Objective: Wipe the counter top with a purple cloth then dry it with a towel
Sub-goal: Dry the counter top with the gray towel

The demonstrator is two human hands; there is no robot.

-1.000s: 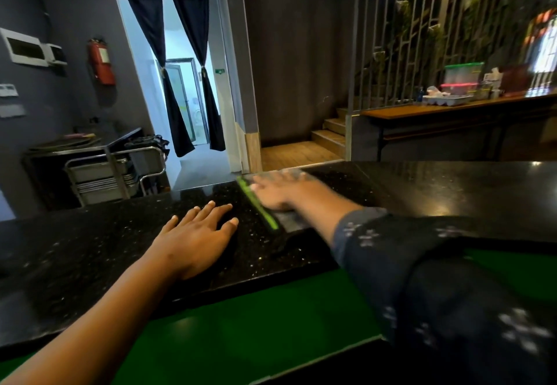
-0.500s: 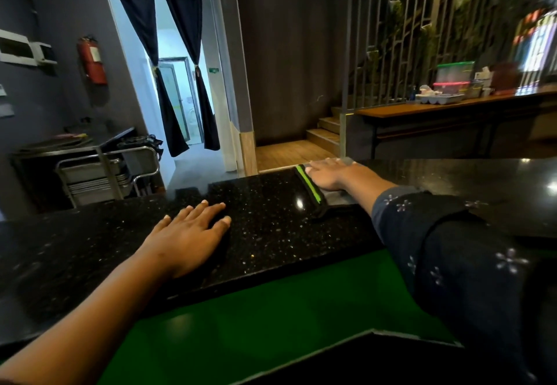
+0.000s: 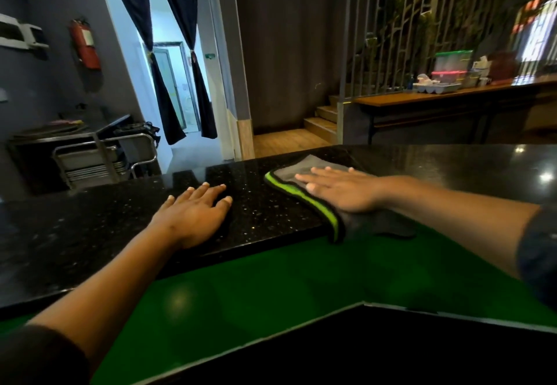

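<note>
Right hand [image 3: 340, 188] is lying flat, fingers spread, palm pressing down on the cloth [image 3: 304, 179]; it is not gripping it, only pinning it to the counter [image 3: 265, 212]. Left hand [image 3: 193, 218] is resting open and empty on the bare stone, just beside the cloth, likely bracing the body.

Cloth is looking grey with a bright green border, not purple, so this is probably the towel and the drying stage is under way. Judgement only; the dim light is making colour hard to call.

Cloth position: lying across the counter from near its far edge to the near one, with its near corner hanging over the near edge above the green surface [image 3: 271, 288] below.

Risks being noted:
- A flat palm is giving friction only. If pressure is easing mid-stroke, the hand may be sliding over the cloth and leaving it behind.
- The overhanging corner is dragging. A pull toward the body could be taking the whole cloth off the edge.
- The cloth is bunching at the near end, so part of each pass may be missing the stone and leaving streaks.
- Polished stone is reflecting lamps; damp patches are hard to tell from glare, so spots may be getting skipped.
- No purple cloth is showing in view.
</note>
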